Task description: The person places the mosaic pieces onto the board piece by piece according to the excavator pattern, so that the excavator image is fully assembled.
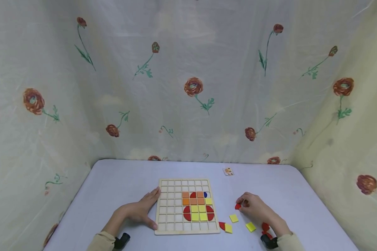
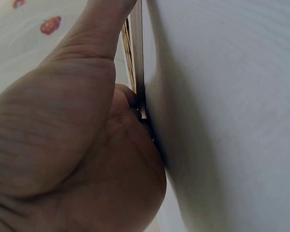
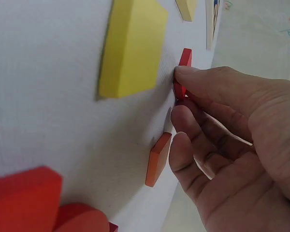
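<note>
A pale wooden grid board [image 1: 171, 218] lies on the table, with orange, yellow, red and blue pieces in its right-hand cells. My left hand [image 1: 141, 210] rests at its left edge, fingers straight near the upper side and thumb at the lower corner. In the left wrist view the palm [image 2: 121, 169] stands by the board's side edge [image 2: 135, 53]. Right of the board, my right hand [image 1: 257, 208] pinches a small red piece [image 3: 185, 58] between thumb and forefinger, close to the tabletop. Its exact shape is partly hidden. An orange tile [image 3: 158, 159] lies just under the other fingers.
Loose yellow squares [image 1: 234, 218] lie between the board and my right hand. A red piece [image 1: 222, 226] touches the board's lower right corner. More red pieces [image 1: 265, 227] lie by my right wrist. A small picture card [image 1: 228, 171] is at the back, before a flowered curtain [image 1: 176, 69].
</note>
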Demonstrator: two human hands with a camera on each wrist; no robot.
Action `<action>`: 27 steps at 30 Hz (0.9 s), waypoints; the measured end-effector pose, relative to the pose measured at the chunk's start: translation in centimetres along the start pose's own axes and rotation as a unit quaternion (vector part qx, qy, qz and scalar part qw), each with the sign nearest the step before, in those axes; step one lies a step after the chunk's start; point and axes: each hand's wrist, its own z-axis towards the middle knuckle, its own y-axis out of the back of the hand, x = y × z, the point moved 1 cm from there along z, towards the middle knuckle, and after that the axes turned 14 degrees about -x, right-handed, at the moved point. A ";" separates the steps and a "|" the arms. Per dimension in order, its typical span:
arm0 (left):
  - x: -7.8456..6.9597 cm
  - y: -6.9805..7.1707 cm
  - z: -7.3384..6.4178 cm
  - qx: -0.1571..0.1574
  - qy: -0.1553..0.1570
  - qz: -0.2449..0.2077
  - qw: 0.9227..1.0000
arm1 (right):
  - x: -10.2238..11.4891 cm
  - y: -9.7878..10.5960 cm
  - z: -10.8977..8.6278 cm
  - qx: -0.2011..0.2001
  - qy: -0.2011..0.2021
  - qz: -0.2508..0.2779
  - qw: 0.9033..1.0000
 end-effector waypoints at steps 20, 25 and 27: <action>0.1 0.2 0.1 0.002 -0.004 -0.003 1.000 | 7.1 -3.3 4.0 -0.032 0.116 0.044 0.992; 0.1 0.2 0.0 0.004 -0.006 -0.002 1.000 | 10.7 -5.7 5.5 -0.012 0.152 0.058 0.987; 0.1 0.2 0.0 0.004 -0.003 -0.002 1.000 | 11.8 -6.7 6.1 0.000 0.162 0.065 0.985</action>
